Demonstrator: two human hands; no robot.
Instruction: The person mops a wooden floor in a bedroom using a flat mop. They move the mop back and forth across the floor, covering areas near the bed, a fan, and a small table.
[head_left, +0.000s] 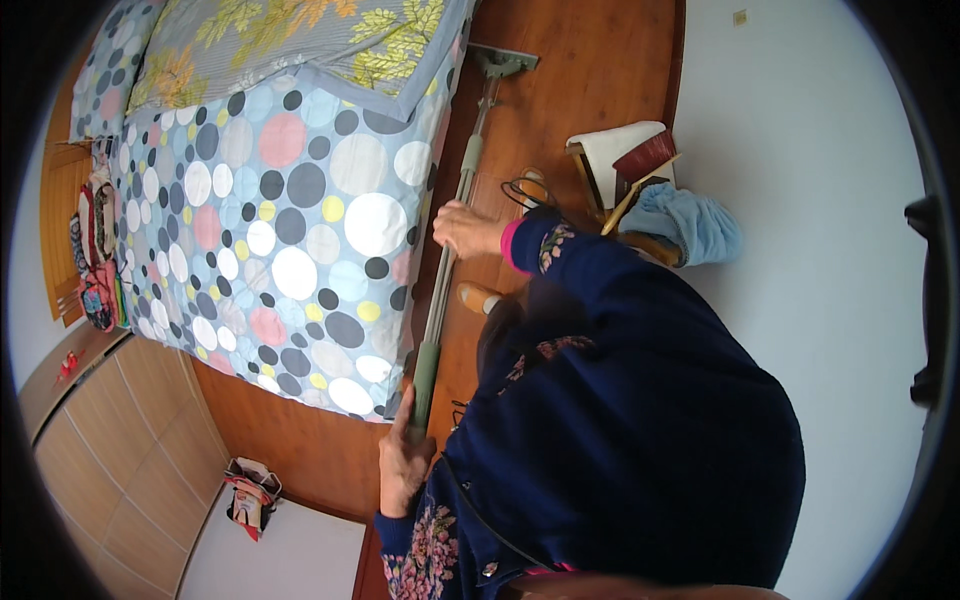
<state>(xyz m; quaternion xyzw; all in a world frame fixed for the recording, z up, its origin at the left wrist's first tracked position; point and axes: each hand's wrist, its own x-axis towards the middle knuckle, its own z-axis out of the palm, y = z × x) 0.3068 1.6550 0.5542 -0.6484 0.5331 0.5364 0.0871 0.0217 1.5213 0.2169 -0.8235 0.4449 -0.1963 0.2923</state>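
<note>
A long-handled flat floor mop, with a grey-green grip and a metal pole, runs beside the bed. Its flat head rests on the wooden floor near the bed's far side. My right hand is closed around the middle of the pole. Lower down, my left hand grips the end of the green handle, one finger laid along it. Both sleeves are dark blue with floral patterns. My feet, in orange slippers, stand to the right of the pole.
A bed with a dotted cover lies close on the left. Right of my feet stands a wooden chair bearing a white cloth, a dark red item and a light blue cloth, near the wall. A bag sits by the cabinets.
</note>
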